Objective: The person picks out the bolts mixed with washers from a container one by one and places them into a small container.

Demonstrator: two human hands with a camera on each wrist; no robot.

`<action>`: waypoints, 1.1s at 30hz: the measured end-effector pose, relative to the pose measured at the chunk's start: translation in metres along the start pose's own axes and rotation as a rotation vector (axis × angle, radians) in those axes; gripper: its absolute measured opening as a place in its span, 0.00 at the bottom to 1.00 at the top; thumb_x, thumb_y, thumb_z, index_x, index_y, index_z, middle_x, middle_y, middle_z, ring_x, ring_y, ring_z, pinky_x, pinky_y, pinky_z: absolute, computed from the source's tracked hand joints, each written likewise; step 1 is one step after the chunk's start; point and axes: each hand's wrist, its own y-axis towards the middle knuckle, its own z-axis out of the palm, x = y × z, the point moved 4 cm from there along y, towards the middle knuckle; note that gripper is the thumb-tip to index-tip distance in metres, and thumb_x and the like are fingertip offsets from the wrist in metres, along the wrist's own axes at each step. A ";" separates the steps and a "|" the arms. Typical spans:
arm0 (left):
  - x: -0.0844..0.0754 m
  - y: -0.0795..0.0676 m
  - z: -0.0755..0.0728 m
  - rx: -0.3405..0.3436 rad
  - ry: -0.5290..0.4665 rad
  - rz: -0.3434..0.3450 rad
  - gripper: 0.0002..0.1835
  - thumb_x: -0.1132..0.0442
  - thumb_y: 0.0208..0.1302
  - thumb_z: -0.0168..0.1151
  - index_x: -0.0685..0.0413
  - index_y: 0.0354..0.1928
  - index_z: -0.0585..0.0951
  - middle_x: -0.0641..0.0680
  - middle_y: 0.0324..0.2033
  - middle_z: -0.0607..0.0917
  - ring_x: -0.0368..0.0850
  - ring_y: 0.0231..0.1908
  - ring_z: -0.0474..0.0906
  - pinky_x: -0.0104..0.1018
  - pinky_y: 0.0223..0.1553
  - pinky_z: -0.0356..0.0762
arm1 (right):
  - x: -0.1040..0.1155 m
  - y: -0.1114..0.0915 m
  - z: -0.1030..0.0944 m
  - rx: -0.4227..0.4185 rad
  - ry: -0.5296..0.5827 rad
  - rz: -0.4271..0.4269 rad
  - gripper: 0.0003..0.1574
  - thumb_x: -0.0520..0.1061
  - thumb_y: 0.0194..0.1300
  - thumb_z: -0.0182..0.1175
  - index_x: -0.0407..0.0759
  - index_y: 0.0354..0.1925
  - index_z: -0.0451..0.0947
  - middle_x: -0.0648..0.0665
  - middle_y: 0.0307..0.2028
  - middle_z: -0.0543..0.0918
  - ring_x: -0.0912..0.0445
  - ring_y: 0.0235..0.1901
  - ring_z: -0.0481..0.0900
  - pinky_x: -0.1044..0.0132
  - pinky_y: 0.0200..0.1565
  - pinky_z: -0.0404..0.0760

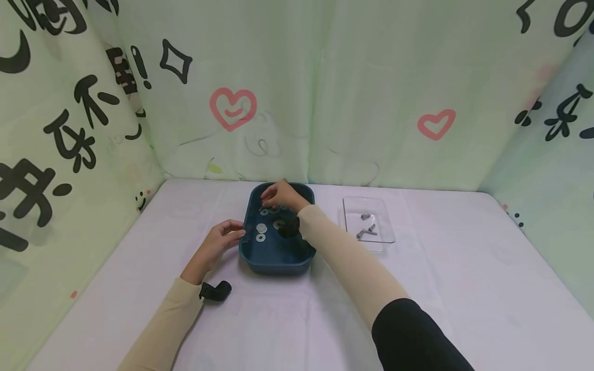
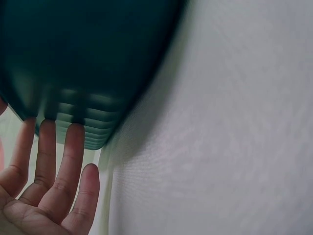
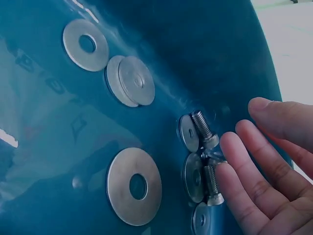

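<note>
A dark blue tray (image 1: 278, 265) holds several flat metal washers (image 3: 121, 196) and at least two socket-head bolts (image 3: 204, 130). My right hand (image 1: 284, 196) reaches into its far part. In the right wrist view, the right fingers (image 3: 252, 183) are slightly bent beside the bolts, thumb apart from them, with nothing seen held between. Two washers (image 3: 138, 82) overlap on the tray floor. My left hand (image 1: 217, 245) is at the tray's left side. Its straight fingers (image 2: 68, 169) touch the outer wall (image 2: 93, 120), in the left wrist view; most of the left thumb is out of that view.
A clear plastic box (image 1: 383, 208) with several bolts (image 1: 368, 233) stands right of the tray, near the right forearm (image 1: 343, 245). White cloth (image 1: 260, 330) covers the table. Printed curtains (image 1: 371, 93) enclose the back and sides.
</note>
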 end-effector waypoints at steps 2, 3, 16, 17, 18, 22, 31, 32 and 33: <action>0.001 0.001 0.000 0.003 -0.008 0.009 0.21 0.61 0.67 0.54 0.68 0.57 0.69 0.64 0.56 0.72 0.36 0.44 0.75 0.38 0.59 0.75 | -0.002 0.000 -0.001 -0.017 -0.025 0.011 0.15 0.35 0.60 0.61 0.33 0.46 0.80 0.35 0.45 0.84 0.47 0.43 0.82 0.59 0.47 0.83; 0.001 0.001 0.000 0.004 -0.012 0.013 0.21 0.62 0.67 0.54 0.68 0.57 0.69 0.63 0.55 0.73 0.36 0.44 0.75 0.36 0.57 0.76 | -0.003 0.001 -0.001 -0.026 -0.039 0.018 0.14 0.35 0.60 0.61 0.33 0.46 0.80 0.35 0.45 0.84 0.48 0.43 0.82 0.61 0.45 0.83; 0.001 0.002 0.000 0.005 -0.015 0.019 0.21 0.61 0.66 0.55 0.68 0.57 0.69 0.62 0.53 0.74 0.33 0.41 0.75 0.32 0.54 0.77 | -0.008 0.006 -0.001 -0.051 -0.125 0.058 0.12 0.34 0.58 0.61 0.34 0.43 0.81 0.36 0.42 0.85 0.50 0.38 0.82 0.65 0.42 0.83; 0.001 0.002 0.000 0.004 -0.015 0.016 0.21 0.62 0.66 0.55 0.68 0.57 0.69 0.62 0.53 0.74 0.33 0.41 0.75 0.33 0.55 0.77 | -0.008 0.006 -0.001 -0.051 -0.128 0.058 0.12 0.34 0.58 0.61 0.34 0.43 0.81 0.37 0.41 0.85 0.51 0.37 0.82 0.65 0.42 0.83; 0.002 0.002 0.000 0.004 -0.013 0.014 0.21 0.61 0.66 0.55 0.68 0.57 0.69 0.62 0.53 0.74 0.33 0.41 0.75 0.33 0.55 0.77 | -0.009 0.007 -0.001 -0.051 -0.133 0.058 0.12 0.34 0.58 0.61 0.34 0.43 0.81 0.37 0.41 0.85 0.51 0.36 0.81 0.65 0.42 0.83; 0.003 0.002 0.000 -0.002 -0.006 0.010 0.21 0.61 0.66 0.55 0.67 0.57 0.70 0.62 0.54 0.74 0.34 0.42 0.75 0.33 0.55 0.77 | -0.011 0.008 0.001 -0.055 -0.153 0.056 0.10 0.35 0.58 0.62 0.34 0.41 0.82 0.37 0.40 0.85 0.52 0.34 0.81 0.65 0.41 0.83; 0.002 0.002 0.000 -0.012 -0.003 -0.009 0.20 0.61 0.66 0.54 0.66 0.57 0.70 0.61 0.54 0.73 0.37 0.44 0.75 0.37 0.58 0.76 | -0.011 0.010 0.007 -0.040 -0.177 0.049 0.11 0.34 0.58 0.61 0.33 0.41 0.81 0.36 0.39 0.85 0.50 0.37 0.82 0.65 0.44 0.84; 0.002 0.002 0.001 -0.012 -0.006 -0.008 0.20 0.61 0.66 0.54 0.66 0.56 0.70 0.61 0.54 0.73 0.38 0.44 0.75 0.37 0.57 0.76 | -0.011 0.010 0.007 -0.038 -0.174 0.048 0.11 0.34 0.58 0.61 0.33 0.41 0.81 0.36 0.39 0.85 0.50 0.37 0.82 0.65 0.44 0.84; 0.002 0.002 0.001 -0.013 -0.007 -0.008 0.20 0.61 0.66 0.55 0.66 0.56 0.70 0.61 0.54 0.73 0.38 0.44 0.75 0.37 0.57 0.76 | -0.011 0.010 0.008 -0.035 -0.170 0.047 0.11 0.34 0.58 0.61 0.33 0.41 0.81 0.36 0.39 0.85 0.50 0.37 0.82 0.65 0.44 0.84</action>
